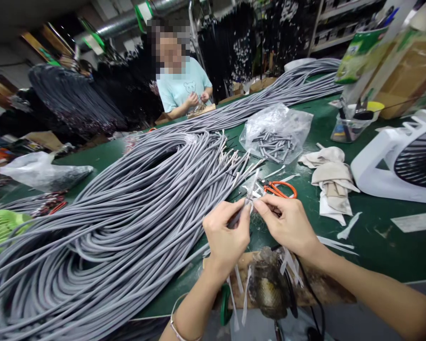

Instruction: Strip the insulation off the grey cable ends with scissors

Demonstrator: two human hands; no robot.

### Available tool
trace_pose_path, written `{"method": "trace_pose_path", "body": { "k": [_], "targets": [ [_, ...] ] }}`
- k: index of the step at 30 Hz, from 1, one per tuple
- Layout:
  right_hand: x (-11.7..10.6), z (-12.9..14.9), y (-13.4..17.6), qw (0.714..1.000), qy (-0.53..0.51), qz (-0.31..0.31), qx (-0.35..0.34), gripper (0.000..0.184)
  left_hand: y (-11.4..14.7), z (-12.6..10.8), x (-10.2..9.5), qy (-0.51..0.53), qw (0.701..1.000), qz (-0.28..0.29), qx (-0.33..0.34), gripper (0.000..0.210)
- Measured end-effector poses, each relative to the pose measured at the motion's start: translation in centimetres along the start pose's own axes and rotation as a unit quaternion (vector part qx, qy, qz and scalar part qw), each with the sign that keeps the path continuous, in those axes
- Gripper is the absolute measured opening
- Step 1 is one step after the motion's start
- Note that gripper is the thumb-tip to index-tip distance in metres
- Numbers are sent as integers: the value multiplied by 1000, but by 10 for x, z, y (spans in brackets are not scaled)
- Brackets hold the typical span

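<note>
My left hand (pixel 227 237) is closed in a pinch round the end of a grey cable (pixel 235 219). A pale strip (pixel 254 182) sticks up from between its fingertips. Close against it, my right hand (pixel 289 222) is also pinched shut at the cable's tip; whatever lies in those fingers is too small to make out. Just beyond both hands lie orange-handled cutters (pixel 282 189), with white scraps around them. To the left spreads a large coil of grey cables (pixel 120 222), with several pale stripped ends (pixel 234 163) pointing toward my hands.
A clear plastic bag of short grey pieces (pixel 275 142) sits behind the cutters. On the right are crumpled cloth gloves (pixel 332 177) and a white fan (pixel 379 166). Below my hands, a metal device (pixel 271 289) stands on a wooden board (pixel 326 291). A person (pixel 184 87) works across the table.
</note>
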State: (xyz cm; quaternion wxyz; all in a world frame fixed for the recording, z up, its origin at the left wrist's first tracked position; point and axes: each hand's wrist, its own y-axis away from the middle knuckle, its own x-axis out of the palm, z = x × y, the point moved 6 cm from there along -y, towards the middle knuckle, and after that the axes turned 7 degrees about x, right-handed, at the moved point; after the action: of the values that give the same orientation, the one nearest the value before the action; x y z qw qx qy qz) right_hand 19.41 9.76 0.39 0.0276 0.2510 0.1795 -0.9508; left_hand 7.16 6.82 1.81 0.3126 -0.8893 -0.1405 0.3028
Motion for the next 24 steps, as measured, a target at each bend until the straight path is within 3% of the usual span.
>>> {"method": "trace_pose_path", "body": {
  "k": [3,9,15,17,21,24],
  "targets": [
    [-1,1,3,1000,2,-15,-9,27,0,-9,1,-39,997,2,61,13],
    [-7,21,17,965,91,-126,-211,15,1,-7,1,-13,1000,4,14,9],
    [-5,12,7,985,87,-100,-112,23,3,-13,-2,-89,994,-18,66,16],
    [-6,16,10,978,100,-121,-139,22,4,-12,-1,-80,995,-15,59,16],
    [-4,24,19,944,170,-165,-228,18,2,2,3,12,1000,-7,-28,11],
    [-2,21,15,948,174,-153,-216,19,1,10,2,66,995,-22,-75,10]
  ]
}}
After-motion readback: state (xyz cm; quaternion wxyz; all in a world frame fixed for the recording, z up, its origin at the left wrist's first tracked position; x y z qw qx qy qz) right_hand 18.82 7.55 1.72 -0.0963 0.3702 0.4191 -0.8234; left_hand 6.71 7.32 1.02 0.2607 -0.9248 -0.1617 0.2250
